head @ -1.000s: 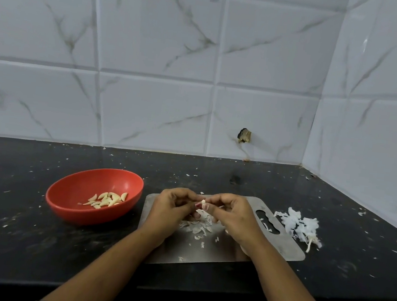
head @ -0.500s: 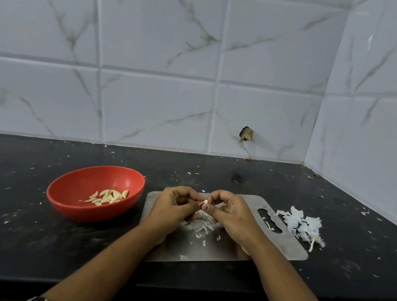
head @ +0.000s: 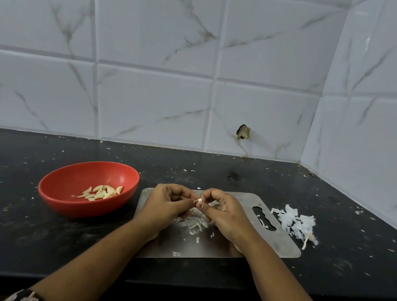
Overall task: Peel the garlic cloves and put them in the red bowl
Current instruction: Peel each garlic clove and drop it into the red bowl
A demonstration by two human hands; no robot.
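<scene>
A small pale garlic clove [head: 199,200] is pinched between the fingertips of both hands above the steel cutting board [head: 278,244]. My left hand [head: 164,205] grips it from the left, and my right hand [head: 225,213] grips it from the right. Both hands hide most of the clove. The red bowl [head: 65,200] stands left of the board and holds several peeled cloves [head: 101,192]. Loose white skins [head: 191,222] lie on the board under my hands.
A pile of white garlic skins [head: 294,221] lies on the black counter right of the board. Tiled walls close the back and the right side. A small hole [head: 243,132] marks the back wall. The counter's front edge runs below my forearms.
Both hands stay together over the board with the clove; the fingers have shifted slightly on it. The view has tilted down a little.
</scene>
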